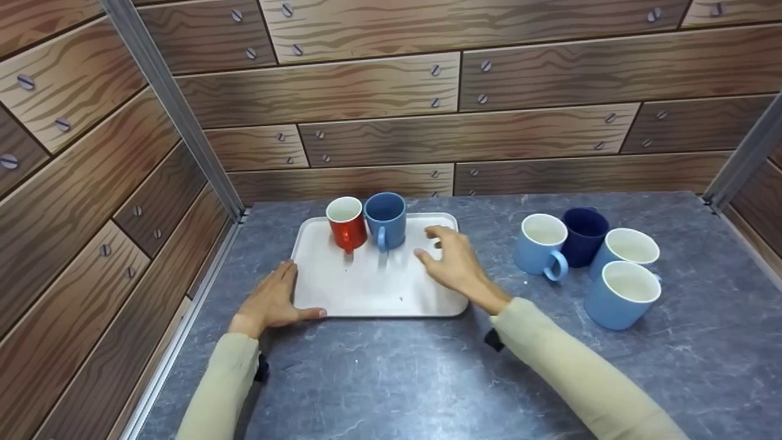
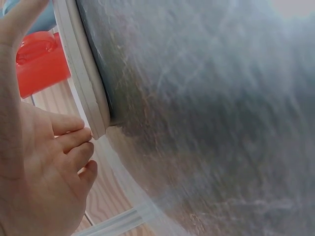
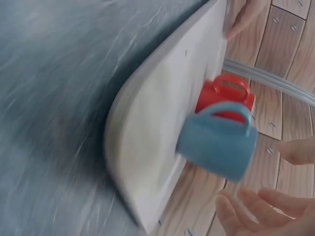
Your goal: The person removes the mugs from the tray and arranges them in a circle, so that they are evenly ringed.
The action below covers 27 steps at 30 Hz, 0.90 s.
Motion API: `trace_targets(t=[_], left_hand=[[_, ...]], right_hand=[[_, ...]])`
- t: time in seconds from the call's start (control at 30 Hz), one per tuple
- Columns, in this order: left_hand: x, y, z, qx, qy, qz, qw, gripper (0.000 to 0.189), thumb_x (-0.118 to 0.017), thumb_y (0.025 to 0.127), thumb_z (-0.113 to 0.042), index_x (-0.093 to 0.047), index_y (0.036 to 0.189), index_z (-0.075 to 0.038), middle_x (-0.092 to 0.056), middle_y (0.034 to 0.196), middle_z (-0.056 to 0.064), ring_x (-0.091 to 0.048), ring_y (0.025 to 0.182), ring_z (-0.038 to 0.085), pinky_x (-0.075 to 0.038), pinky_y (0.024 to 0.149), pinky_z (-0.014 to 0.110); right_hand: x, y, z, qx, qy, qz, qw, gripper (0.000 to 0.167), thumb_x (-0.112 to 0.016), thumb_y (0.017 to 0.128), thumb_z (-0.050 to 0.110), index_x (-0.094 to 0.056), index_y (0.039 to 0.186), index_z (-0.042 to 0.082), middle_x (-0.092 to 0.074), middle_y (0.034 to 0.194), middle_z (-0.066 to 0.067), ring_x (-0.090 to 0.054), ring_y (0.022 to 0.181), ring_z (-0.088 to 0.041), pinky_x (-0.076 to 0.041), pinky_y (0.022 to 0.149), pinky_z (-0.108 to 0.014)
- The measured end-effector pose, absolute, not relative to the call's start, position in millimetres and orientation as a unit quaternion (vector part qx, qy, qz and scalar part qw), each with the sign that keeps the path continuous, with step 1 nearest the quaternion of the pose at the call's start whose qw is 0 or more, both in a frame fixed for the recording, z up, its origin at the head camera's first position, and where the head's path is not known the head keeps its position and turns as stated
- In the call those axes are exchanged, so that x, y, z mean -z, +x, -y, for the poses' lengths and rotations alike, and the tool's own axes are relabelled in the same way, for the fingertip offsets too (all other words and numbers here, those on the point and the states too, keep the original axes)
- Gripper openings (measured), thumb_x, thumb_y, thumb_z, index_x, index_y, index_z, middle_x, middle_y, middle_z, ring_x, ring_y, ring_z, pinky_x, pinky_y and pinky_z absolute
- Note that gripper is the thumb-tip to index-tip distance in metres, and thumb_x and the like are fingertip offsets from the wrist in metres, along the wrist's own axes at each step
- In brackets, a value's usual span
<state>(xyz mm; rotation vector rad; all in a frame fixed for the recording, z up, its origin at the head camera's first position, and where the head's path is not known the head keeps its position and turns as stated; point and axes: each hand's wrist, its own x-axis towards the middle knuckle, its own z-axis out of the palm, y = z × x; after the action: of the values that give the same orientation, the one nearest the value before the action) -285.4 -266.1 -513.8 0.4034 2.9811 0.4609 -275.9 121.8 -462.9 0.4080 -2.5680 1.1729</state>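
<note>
A white tray (image 1: 366, 287) lies on the table, with a red mug (image 1: 347, 229) and a blue mug (image 1: 387, 223) standing side by side at its back edge. Both mug handles face the front. My left hand (image 1: 272, 299) rests at the tray's left front corner, fingers along the side and thumb at the front rim. In the left wrist view, its fingertips (image 2: 81, 130) touch the rim. Over the tray's right part hovers my right hand (image 1: 452, 260), fingers bent and apart with nothing between them. The right wrist view has the blue mug (image 3: 219, 142) a short way from that hand.
Several mugs stand grouped to the right of the tray: a light blue one (image 1: 540, 247) with its handle forward, a dark navy one (image 1: 583, 238), and two more light blue ones, the nearer mug (image 1: 620, 299) in front. Wood-patterned panels (image 1: 379, 146) border the table at back and sides.
</note>
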Motion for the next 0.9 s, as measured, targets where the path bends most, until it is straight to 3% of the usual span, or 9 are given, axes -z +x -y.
trace_targets(t=[0.27,0.57,0.73,0.9], left_hand=[[513,-284,264,-0.152,0.123,-0.979,0.059,0.142,-0.076,0.071,-0.087,-0.026,0.166,0.006,-0.026,0.172,0.03,-0.027,0.159,0.051,-0.026,0.131,0.062],[511,-284,264,-0.152,0.119,-0.979,0.065,0.141,-0.076,0.072,-0.086,-0.025,0.166,0.006,-0.024,0.174,0.028,-0.023,0.161,0.048,-0.024,0.133,0.06],[512,-284,265,-0.154,0.116,-0.979,0.067,0.142,-0.076,0.072,-0.086,-0.024,0.167,0.005,-0.022,0.174,0.028,-0.022,0.162,0.047,-0.022,0.133,0.06],[512,-285,266,-0.149,0.12,-0.98,0.06,0.141,-0.076,0.071,-0.086,-0.026,0.166,0.006,-0.026,0.173,0.028,-0.026,0.161,0.048,-0.025,0.132,0.06]], right_hand=[[479,-295,-85,-0.447,0.138,0.876,0.119,0.038,-0.079,0.094,0.017,-0.07,0.125,-0.005,-0.073,0.124,-0.027,-0.075,0.105,-0.044,-0.063,0.094,-0.05],[494,-311,-56,-0.548,0.092,0.83,0.059,0.032,-0.074,0.098,0.011,-0.073,0.125,-0.007,-0.077,0.121,-0.023,-0.076,0.113,-0.035,-0.064,0.097,-0.041],[499,-314,-45,-0.618,0.04,0.785,0.035,0.028,-0.071,0.101,0.01,-0.075,0.123,-0.007,-0.079,0.112,-0.023,-0.077,0.097,-0.026,-0.062,0.077,-0.025],[500,-317,-38,-0.708,-0.019,0.706,-0.003,0.025,-0.069,0.103,0.008,-0.074,0.121,-0.009,-0.078,0.097,-0.014,-0.072,0.085,-0.019,-0.059,0.069,-0.019]])
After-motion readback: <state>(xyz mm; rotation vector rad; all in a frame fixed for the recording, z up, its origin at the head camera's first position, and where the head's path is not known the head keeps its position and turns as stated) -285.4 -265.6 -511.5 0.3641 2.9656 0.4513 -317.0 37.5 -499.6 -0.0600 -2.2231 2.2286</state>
